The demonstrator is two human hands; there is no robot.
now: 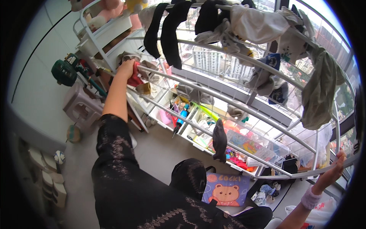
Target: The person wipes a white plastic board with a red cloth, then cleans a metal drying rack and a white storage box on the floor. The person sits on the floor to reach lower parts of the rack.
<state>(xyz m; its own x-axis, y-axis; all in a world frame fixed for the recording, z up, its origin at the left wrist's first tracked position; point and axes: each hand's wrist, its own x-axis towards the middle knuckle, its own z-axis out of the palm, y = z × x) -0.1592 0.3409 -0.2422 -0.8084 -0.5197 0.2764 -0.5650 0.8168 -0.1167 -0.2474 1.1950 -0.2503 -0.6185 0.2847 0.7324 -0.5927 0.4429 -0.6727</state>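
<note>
A metal drying rack point(200, 86) stretches across the view before me, hung with clothes and socks. My left hand point(127, 68) is at its left end, against a red cloth point(134, 76); its fingers are mostly hidden, so its grip is unclear. At the rack's right end my right hand point(333, 170) touches the curved rail, fingers raised, below a hanging grey-green garment point(321, 88). Two long black garments point(173, 34) hang from the upper rail. A dark grey sock point(219, 140) hangs over the nearest bar. White cloth point(257, 24) lies over the top rail.
Under the rack stand white bins point(197, 143) of toys. At left are a plastic stool point(83, 104), a green-caged fan point(63, 71) and a white shelf cart point(100, 37). A bear-print bag point(226, 189) lies on the floor; plastic bags point(320, 213) sit at lower right. Windows lie beyond.
</note>
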